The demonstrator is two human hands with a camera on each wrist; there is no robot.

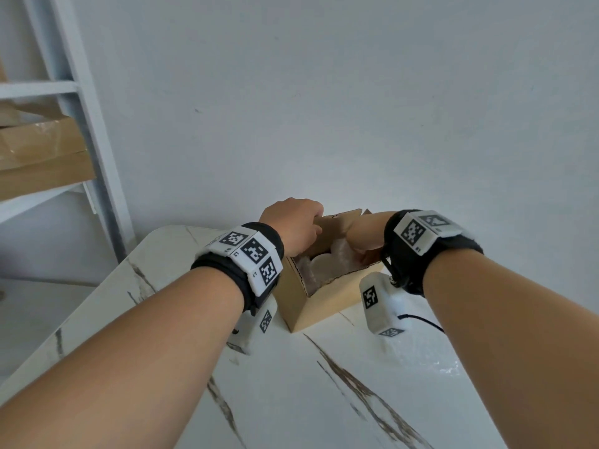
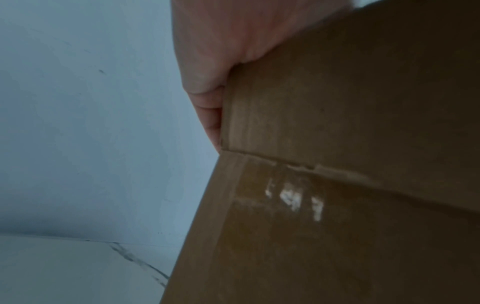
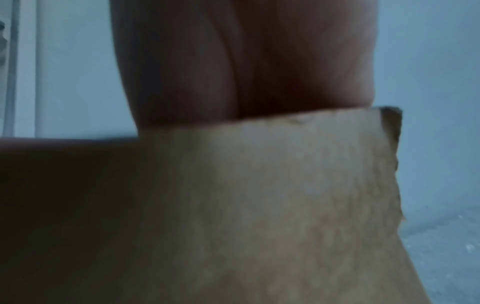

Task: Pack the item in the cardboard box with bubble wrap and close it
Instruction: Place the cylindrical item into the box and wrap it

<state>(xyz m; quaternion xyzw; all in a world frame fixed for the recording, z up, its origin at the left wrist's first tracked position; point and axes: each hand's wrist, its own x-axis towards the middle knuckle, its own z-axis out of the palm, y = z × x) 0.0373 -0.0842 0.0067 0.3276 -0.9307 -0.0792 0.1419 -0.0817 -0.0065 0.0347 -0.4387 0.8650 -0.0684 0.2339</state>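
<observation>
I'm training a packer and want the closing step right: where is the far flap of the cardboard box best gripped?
Judging by its pose, grip the far flap at its free top edge, from the side, thumb behind. It stands upright above the bubble wrap, hinged low.

The box (image 1: 327, 299) mouth is crowded by bubble wrap (image 1: 327, 264) and both hands; bare tabletop (image 1: 291, 400) is left nearer.

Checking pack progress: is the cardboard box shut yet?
Not shut. The cardboard box top gapes, bubble wrap showing inside; left hand and right hand grip its flaps.
</observation>
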